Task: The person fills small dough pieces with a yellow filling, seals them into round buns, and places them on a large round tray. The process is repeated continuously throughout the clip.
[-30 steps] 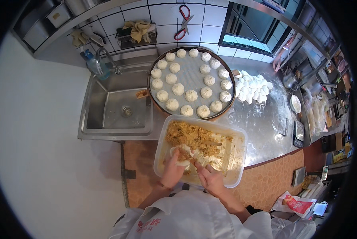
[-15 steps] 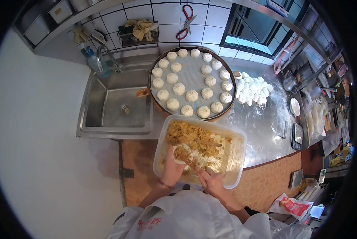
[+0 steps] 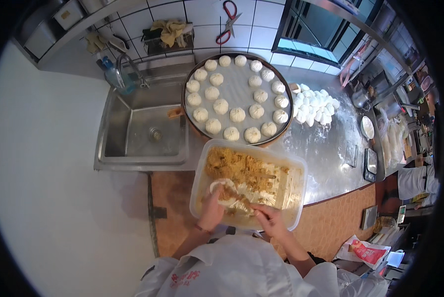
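Note:
My left hand [image 3: 212, 211] cups a round white dough wrapper [image 3: 216, 186] with brown-yellow filling on it, above the left part of a plastic tub [image 3: 302, 183]. In my right hand [image 3: 272, 221] is the handle of a narrow wooden spatula [image 3: 244, 201], its far end pointing at the wrapper. Loose filling [image 3: 232, 163] is heaped in the tub's far left part, with thinner smears to the right. A second brown stick [image 3: 267, 176] lies on the filling. Beyond the tub, a large round steamer tray [image 3: 239, 89] holds rows of pleated buns [image 3: 237, 115].
Left of the tray is a steel sink [image 3: 142, 133] with a tap [image 3: 133, 67]. Floured dough pieces [image 3: 313, 106] lie heaped on the steel counter [image 3: 326, 158] to the right, near a scale [image 3: 370, 163]. A person in white [image 3: 414, 182] stands at the far right.
My right hand has moved right with the spatula, drawing its end back from the wrapper. My left hand stays nearly in place. A person in white has come into view at the right.

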Motion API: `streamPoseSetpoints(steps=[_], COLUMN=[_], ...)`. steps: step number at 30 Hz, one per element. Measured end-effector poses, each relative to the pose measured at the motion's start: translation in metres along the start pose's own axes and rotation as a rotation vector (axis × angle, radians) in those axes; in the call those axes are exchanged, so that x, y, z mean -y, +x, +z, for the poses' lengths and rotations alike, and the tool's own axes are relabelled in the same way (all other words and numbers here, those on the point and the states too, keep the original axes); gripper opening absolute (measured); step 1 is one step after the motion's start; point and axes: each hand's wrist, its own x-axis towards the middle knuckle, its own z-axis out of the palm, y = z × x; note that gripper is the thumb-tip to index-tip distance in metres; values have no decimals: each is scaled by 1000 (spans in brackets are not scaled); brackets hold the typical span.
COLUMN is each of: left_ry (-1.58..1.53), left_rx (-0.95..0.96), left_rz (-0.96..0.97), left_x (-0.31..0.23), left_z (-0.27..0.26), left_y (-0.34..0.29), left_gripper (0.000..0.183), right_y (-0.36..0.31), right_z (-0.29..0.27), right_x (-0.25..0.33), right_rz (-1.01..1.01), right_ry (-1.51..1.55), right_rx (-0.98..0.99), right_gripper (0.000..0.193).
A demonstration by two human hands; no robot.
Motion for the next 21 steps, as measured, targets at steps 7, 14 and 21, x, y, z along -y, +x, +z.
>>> streamPoseSetpoints(steps=[7, 14, 21], left_ry=[-399, -551, -643], left_rx=[13, -69, -201], left_rz=[-112, -67, -147], left_x=[-47, -50, -54], left_z=[-32, -68, -76], left_y=[-11, -34, -57], left_gripper=[38, 39, 36], right_y=[12, 16, 19], right_z=[-29, -9, 3], right_x=[-28, -92, -93], right_rz=[-25, 24, 194], right_ry=[-358, -516, -215], right_rx=[283, 605, 671], right_gripper=[19, 20, 23])
